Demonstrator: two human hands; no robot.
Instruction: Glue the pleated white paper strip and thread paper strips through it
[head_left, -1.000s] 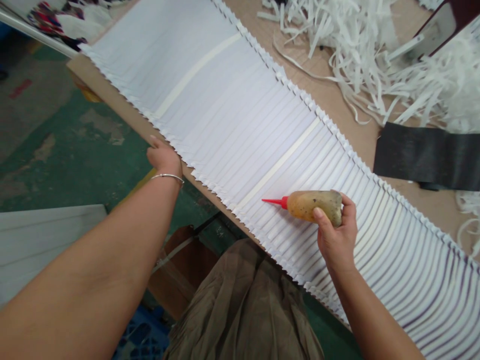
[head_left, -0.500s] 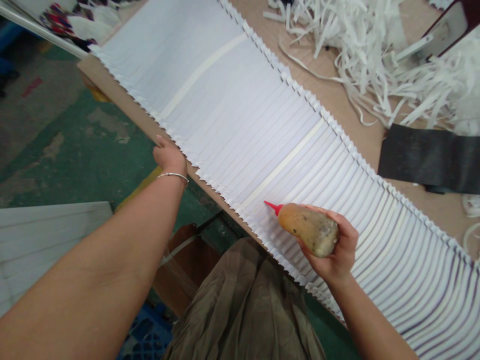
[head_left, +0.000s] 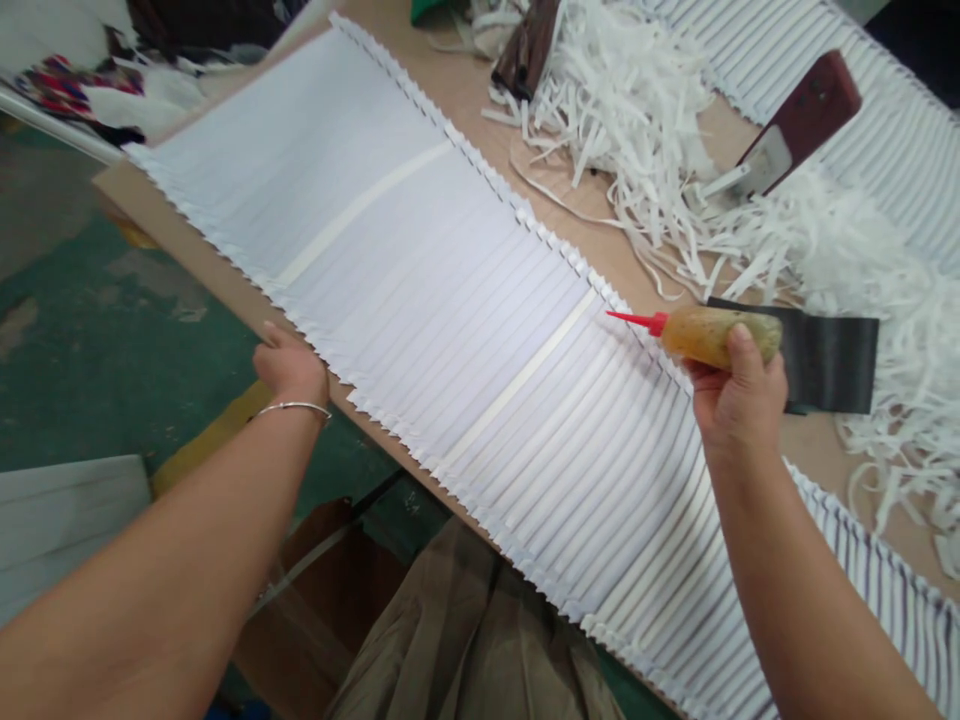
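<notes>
My right hand [head_left: 742, 400] is closed round a squeezable glue bottle [head_left: 701, 335], amber and stained. Its thin red nozzle points left, over the far edge of a long row of overlapping white strips [head_left: 420, 260]. These strips have notched ends and lie fanned along the table. Just left of the nozzle, a cream-coloured band [head_left: 525, 380] runs across the row. My left hand [head_left: 291, 365], below a bangle on the wrist, is at the table's near edge [head_left: 202, 265]; most of its fingers are hidden, so its grip cannot be made out.
Behind the row lies a heap of loose white ribbons [head_left: 637, 130]. A dark red phone [head_left: 810, 120] stands propped among them. A black flat sheet [head_left: 832, 360] lies beyond my right hand. Another striped white row [head_left: 900, 150] is at the far right. Below the table sits a brown box [head_left: 307, 600].
My right hand has carried the glue bottle from the near side of the row across to its far edge. My left hand stays at the table edge. The view has shifted.
</notes>
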